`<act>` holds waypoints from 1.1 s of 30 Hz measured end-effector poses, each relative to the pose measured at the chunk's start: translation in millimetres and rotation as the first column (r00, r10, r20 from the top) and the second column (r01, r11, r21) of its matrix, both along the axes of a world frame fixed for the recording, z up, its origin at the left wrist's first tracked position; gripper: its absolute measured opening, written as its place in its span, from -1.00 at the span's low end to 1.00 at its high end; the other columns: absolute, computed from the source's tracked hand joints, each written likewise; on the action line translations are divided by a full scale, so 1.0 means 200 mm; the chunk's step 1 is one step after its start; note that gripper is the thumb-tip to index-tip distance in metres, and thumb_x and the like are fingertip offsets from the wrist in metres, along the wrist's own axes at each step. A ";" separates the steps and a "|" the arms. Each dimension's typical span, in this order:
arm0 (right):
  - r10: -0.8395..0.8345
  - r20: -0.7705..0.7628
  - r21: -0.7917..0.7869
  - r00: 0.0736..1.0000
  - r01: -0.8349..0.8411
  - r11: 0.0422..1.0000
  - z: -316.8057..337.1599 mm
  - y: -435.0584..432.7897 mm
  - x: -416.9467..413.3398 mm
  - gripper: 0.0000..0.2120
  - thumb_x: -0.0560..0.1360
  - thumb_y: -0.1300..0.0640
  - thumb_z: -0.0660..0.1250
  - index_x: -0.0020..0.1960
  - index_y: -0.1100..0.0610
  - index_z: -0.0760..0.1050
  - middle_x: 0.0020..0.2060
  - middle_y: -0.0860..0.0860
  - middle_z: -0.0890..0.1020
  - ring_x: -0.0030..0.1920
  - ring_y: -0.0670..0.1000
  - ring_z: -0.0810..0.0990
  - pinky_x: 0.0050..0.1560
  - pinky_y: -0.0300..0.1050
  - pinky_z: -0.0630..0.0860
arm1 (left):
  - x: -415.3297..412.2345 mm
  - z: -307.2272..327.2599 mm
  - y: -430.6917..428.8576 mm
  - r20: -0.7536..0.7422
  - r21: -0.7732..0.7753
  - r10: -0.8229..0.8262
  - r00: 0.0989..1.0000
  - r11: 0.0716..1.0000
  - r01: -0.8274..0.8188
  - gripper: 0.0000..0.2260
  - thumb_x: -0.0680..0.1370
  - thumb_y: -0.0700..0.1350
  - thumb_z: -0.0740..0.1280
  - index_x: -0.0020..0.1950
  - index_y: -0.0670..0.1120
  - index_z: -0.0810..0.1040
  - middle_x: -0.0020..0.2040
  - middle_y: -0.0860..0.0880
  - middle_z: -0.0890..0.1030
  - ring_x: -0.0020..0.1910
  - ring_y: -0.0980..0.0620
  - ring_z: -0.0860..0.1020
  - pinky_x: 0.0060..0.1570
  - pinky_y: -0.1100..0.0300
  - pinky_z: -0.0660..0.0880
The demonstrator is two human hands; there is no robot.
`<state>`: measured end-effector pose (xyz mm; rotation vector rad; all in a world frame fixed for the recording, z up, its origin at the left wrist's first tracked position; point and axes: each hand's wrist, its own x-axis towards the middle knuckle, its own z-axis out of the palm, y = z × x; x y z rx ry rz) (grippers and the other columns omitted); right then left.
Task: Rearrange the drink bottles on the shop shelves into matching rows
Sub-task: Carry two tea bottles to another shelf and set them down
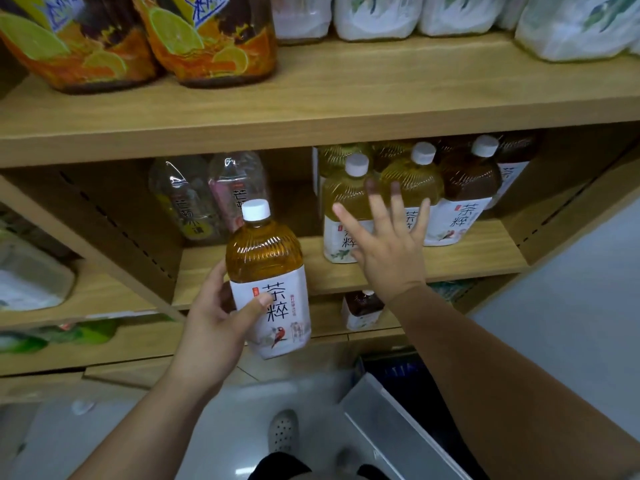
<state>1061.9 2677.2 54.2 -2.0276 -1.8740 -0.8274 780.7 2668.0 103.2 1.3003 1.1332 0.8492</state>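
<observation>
My left hand [216, 318] grips an amber tea bottle [268, 271] with a white cap and a white label with a red bird, held upright in front of the middle shelf [485, 251]. My right hand [388, 237] is open with fingers spread, reaching toward a row of like bottles on that shelf. A yellow-green tea bottle [341, 206] stands right behind its fingers, a second one [414, 178] beside it, and a dark brown tea bottle [465, 192] at the right. More bottles stand behind them, partly hidden.
Two clear bottles [207, 195] stand at the shelf's back left. The upper shelf [311, 109] carries orange lemon-tea bottles [145, 39] and white-labelled ones [450, 15]. One small dark bottle [362, 308] sits on the lower shelf. A grey box [398, 427] lies on the floor beside my shoe [283, 431].
</observation>
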 end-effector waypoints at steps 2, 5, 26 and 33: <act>-0.011 -0.004 -0.010 1.000 0.011 1.000 0.01 0.03 0.02 0.02 0.47 -0.06 0.52 0.64 -0.26 -0.14 0.66 0.07 -0.07 0.62 0.27 -0.04 0.46 0.56 -0.11 | 0.01 0.01 0.00 0.002 -0.003 0.002 1.000 1.000 -0.002 -0.48 0.46 -0.11 0.44 0.42 0.02 0.48 0.14 0.03 0.72 0.16 0.02 0.69 0.02 -0.02 0.68; 0.002 -0.009 -0.017 1.000 -0.002 1.000 0.01 0.06 0.04 0.02 0.44 -0.09 0.54 0.63 -0.26 -0.10 0.64 0.08 -0.03 0.62 0.23 -0.04 0.42 0.59 -0.10 | 0.01 0.03 0.01 -0.003 -0.009 0.007 1.000 1.000 -0.007 -0.50 0.47 -0.12 0.44 0.42 0.03 0.49 0.12 0.06 0.72 0.14 0.04 0.69 -0.01 -0.01 0.69; 0.287 -0.767 0.091 0.573 -0.345 0.934 0.46 -0.40 -0.03 -0.49 0.61 -0.24 0.21 0.47 -0.03 0.48 0.42 -0.05 0.52 0.43 -0.03 0.45 0.37 0.16 0.48 | 0.27 0.30 -0.18 0.092 0.123 -0.076 0.993 0.990 0.065 -0.37 0.38 -0.08 0.48 0.45 0.10 0.46 0.20 0.02 0.70 0.19 0.04 0.67 0.06 0.00 0.68; 0.419 -0.851 0.287 0.317 -0.389 0.876 0.79 -0.58 0.04 -0.48 0.57 -0.23 0.30 0.50 -0.25 0.33 0.30 -0.22 0.59 0.30 -0.15 0.57 0.24 0.01 0.60 | 0.44 0.57 -0.28 0.188 0.321 -0.173 0.967 0.941 0.106 -0.48 0.48 -0.22 0.53 0.42 -0.05 0.50 0.22 -0.06 0.69 0.23 -0.02 0.65 0.08 0.08 0.64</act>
